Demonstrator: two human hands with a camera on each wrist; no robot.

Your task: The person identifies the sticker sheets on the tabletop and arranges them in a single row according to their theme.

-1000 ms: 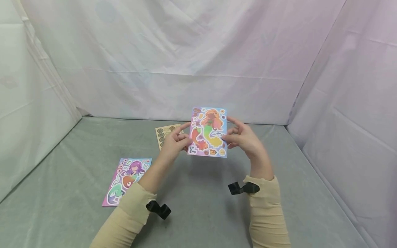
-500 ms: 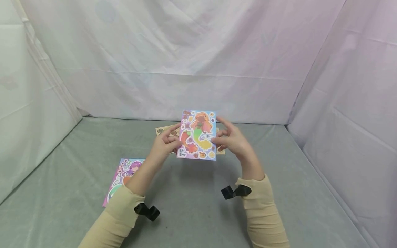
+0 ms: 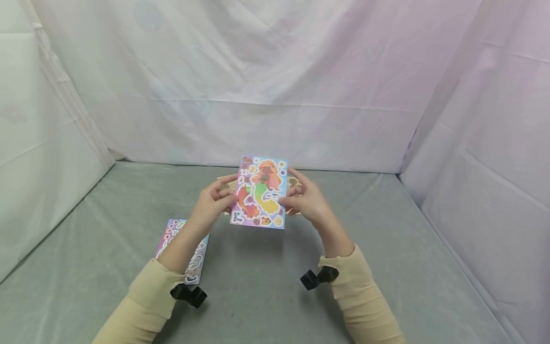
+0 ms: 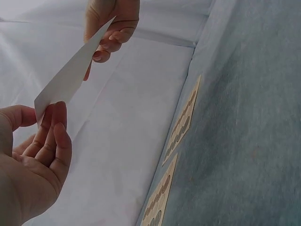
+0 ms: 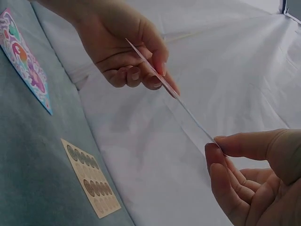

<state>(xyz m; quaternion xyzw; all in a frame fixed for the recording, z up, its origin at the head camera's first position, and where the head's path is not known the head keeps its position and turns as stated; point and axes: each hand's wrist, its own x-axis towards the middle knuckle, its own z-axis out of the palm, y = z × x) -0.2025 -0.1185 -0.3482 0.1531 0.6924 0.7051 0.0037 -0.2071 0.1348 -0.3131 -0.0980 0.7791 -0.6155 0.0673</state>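
Note:
A mermaid sticker sheet [image 3: 259,191], purple and blue with an orange-haired figure, is held up above the table with its printed side toward the head camera. My left hand [image 3: 208,203] pinches its left edge between thumb and fingers. At the opposite edge my right hand [image 3: 310,200] pinches it the same way. The plain white back of the sheet [image 4: 70,77] shows in the left wrist view, while the right wrist view catches it almost edge-on. Behind it on the table lie two tan sheets of round stickers [image 4: 181,125], partly covered in the head view.
Another mermaid sticker sheet [image 3: 195,263] lies on the grey cloth-covered table [image 3: 266,296] at the left, largely covered by my left forearm. Pale curtains [image 3: 258,129] enclose the back and both sides. A black strap device [image 3: 189,295] sits at each wrist.
Both hands have carried the mermaid sheet leftward and slightly lower in the head view. It now overlaps the tan sheets, and my left forearm covers more of the other mermaid sheet.

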